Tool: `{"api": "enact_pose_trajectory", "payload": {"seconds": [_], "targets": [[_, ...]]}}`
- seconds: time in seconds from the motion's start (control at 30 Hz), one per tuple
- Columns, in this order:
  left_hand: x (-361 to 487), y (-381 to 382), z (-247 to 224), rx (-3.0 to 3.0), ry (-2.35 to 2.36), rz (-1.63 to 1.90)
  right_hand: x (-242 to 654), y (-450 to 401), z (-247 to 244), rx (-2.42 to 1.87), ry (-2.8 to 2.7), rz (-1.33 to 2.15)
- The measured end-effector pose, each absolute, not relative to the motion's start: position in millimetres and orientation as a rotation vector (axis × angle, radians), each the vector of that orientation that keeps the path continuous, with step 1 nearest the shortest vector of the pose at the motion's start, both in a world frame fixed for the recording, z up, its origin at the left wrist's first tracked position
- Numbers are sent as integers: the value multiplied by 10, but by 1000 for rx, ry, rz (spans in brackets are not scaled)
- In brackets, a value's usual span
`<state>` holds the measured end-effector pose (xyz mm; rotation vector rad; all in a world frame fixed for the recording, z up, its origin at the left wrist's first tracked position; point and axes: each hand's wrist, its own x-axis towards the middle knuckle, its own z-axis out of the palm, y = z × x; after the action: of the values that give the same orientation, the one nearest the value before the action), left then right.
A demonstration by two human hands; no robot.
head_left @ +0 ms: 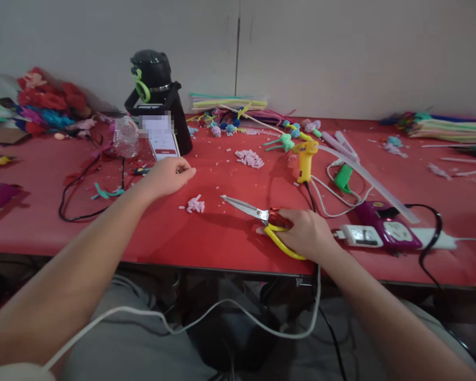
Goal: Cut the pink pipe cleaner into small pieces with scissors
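My right hand [307,233] grips a pair of scissors [248,207] with a yellow and a red handle. Their blades point left, low over the red table, and look nearly closed. My left hand [168,175] is curled with thumb and fingertips together, in front of a phone [164,145]; what it holds, if anything, is hidden. Between the hands lies a small pile of short pink fuzzy pieces [195,204]. A larger pile of similar pink pieces [249,159] sits farther back.
A black bottle [180,116] stands behind the phone. On the right are a yellow glue gun [307,161], a purple power strip [396,233] and cables. Bundled pipe cleaners [230,104] lie by the wall, with red fluffy flowers [51,95] at left. A white cable [222,302] hangs before the table edge.
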<state>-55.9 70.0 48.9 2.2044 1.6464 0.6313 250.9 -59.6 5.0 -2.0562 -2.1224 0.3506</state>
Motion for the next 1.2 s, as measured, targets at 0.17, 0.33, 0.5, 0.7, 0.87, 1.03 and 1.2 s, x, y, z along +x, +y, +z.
{"api": "enact_pose_trajectory", "payload": {"seconds": [0.17,0.33,0.5,0.7,0.87,1.03,1.2], "targets": [[-331,1180,402,2275,1608,560,2480,-596,108,-2049,-2189,331],[19,1520,384,2367,1512,471,2446,-571,136,-2092,-2217,283],[282,1757,284,2375,1502,435,2430,-561,122,-2103,-2204,286],[421,1842,177,2409,1427,345,2440,-566,102,-2078,-2171,336],[462,1827,156,2444,1433,307,2442,-554,113,-2086,-2154,336],[489,1818,147,2468,1456,310,2427,-552,140,-2104,-2156,345],[436,1788,196,2482,1476,372,2433,-557,121,-2105,-2169,337]]}}
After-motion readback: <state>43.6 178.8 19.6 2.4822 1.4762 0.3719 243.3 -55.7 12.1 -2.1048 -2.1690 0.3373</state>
